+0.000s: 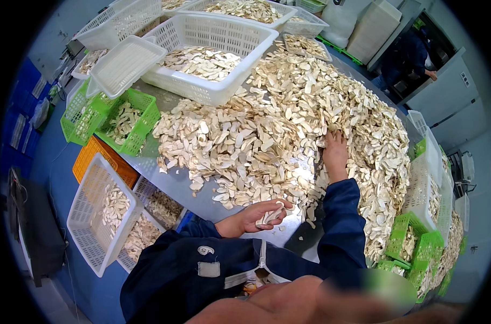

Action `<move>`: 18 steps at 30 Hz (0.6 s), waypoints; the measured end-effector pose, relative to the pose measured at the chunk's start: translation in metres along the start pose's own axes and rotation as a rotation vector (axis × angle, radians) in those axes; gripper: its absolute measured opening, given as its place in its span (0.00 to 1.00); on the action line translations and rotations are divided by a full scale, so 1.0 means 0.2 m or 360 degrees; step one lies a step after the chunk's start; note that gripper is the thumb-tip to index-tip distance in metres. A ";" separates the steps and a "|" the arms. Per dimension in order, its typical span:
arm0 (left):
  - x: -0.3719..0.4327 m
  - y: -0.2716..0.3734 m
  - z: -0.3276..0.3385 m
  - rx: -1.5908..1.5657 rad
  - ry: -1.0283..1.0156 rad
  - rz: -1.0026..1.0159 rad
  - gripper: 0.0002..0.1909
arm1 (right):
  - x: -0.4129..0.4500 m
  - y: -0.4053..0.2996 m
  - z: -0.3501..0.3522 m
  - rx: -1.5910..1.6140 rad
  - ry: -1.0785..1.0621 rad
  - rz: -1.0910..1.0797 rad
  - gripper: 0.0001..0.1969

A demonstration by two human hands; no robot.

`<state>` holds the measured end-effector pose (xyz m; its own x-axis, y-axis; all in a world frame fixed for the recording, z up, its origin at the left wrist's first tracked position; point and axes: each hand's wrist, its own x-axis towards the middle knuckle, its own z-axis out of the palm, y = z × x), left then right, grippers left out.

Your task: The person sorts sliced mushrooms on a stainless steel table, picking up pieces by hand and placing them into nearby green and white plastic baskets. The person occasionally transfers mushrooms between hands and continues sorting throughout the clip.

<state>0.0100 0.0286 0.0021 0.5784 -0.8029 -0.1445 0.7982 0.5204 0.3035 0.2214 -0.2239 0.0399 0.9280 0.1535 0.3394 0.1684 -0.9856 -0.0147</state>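
Note:
A broad heap of pale, dried slices (pixel 245 137), possibly mushroom or root, covers much of the metal table (pixel 152 170) before me. My left hand (pixel 265 216) is cupped palm up near the table's front edge, with a few white slices (pixel 272 216) held in its curled fingers. Farther forward, my right hand (pixel 335 156) reaches into the heap, palm down. Its fingertips are among the slices, so whether they grip any is hidden. Bare metal shows between the two hands, with small crumbs on it.
Beyond the heap stands a large white perforated basket (pixel 225 87) part-filled with slices. Green baskets (pixel 148 105) sit at the left and more green baskets (pixel 407 235) at the right. A white basket (pixel 81 239) stands low at left, beside an orange crate (pixel 89 158). A person (pixel 405 56) bends by an open cabinet.

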 end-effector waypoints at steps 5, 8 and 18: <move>-0.01 -0.01 -0.02 0.0008 0.0059 0.0058 0.18 | -0.23 -0.14 -0.17 0.0147 -0.0188 -0.0148 0.30; 0.00 -0.02 0.00 0.0006 0.0096 0.0102 0.17 | -0.37 -0.15 -0.24 0.0533 -0.0274 -0.0160 0.30; 0.00 -0.01 0.01 -0.0012 0.0094 0.0099 0.16 | -0.37 -0.15 -0.15 0.0926 -0.0241 -0.0157 0.26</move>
<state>0.0080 0.0278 0.0029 0.6359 -0.7503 -0.1809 0.7614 0.5714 0.3064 0.1379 -0.2087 0.0441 0.9287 0.2924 0.2282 0.3700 -0.7726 -0.5160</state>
